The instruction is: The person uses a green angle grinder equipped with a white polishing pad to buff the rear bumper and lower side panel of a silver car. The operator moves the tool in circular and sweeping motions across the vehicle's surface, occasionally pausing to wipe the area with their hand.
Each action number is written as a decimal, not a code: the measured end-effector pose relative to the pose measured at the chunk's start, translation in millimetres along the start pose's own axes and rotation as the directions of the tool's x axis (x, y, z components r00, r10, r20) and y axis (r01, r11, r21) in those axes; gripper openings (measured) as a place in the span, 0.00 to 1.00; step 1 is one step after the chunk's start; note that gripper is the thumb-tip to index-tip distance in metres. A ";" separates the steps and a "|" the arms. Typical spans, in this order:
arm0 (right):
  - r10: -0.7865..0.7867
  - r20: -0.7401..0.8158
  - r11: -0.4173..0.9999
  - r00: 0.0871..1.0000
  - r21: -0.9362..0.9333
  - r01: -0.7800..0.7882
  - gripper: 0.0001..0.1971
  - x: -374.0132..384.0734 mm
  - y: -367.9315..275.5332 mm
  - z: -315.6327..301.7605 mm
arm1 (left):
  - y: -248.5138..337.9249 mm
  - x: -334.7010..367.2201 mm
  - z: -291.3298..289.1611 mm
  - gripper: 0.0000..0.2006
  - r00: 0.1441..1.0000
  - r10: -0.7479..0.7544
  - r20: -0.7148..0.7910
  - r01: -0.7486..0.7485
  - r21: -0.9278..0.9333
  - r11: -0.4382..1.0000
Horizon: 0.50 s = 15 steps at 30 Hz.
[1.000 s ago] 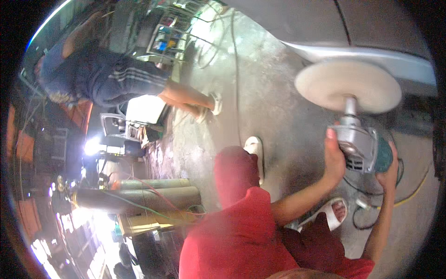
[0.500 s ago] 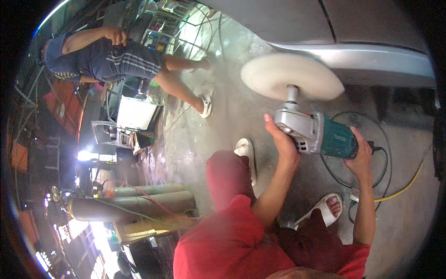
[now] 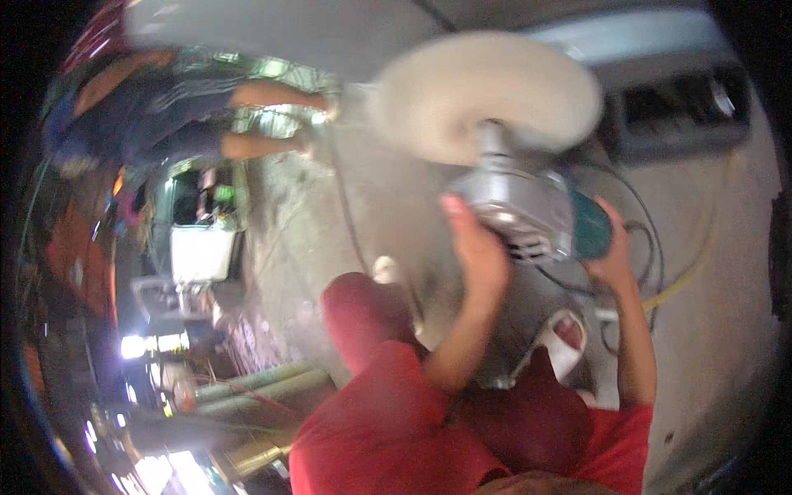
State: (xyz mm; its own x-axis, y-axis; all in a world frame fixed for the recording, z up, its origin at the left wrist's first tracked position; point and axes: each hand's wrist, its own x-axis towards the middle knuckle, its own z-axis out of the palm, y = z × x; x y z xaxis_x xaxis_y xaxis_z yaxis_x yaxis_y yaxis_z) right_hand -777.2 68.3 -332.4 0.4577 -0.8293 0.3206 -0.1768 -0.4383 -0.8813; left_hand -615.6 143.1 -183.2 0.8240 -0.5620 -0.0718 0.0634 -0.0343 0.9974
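Note:
A power polisher (image 3: 528,206) with a metal head and a teal body is held between my two hands. My left hand (image 3: 478,252) wraps round the underside of its metal head, thumb up. My right hand (image 3: 609,252) grips the rear end of the teal body. On the shaft sits a large round cream polishing pad (image 3: 511,87), tilted and smeared by motion. The pad overlaps the lower edge of a grey car body (image 3: 289,37); whether the two touch, I cannot tell.
A black cord (image 3: 639,194) loops on the concrete floor beside a yellow hose (image 3: 697,268). Another person (image 3: 148,115) stands at the upper left. Gas cylinders (image 3: 280,392) and a white panel (image 3: 200,254) are at the left. A dark opening (image 3: 685,103) shows under the car.
The view has shifted and blurred. The polisher and pad appear higher and further left, with both hands still on the tool. More of the car's underside now shows at the right.

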 end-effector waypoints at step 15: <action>-0.091 0.080 0.992 0.993 -0.081 0.098 0.44 6.6 7.5 35.4 | 1.8 31.4 -35.2 0.39 0.984 -0.176 -0.026 0.162 -0.281 0.946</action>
State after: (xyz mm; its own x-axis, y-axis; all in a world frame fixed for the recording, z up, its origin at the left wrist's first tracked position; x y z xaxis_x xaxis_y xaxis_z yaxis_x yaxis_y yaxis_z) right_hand -744.7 71.8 -349.2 0.5403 -0.7554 0.3708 -0.2014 -0.5439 -0.8146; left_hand -569.8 154.5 -183.9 0.8146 -0.5251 -0.2464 0.3512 0.1085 0.9300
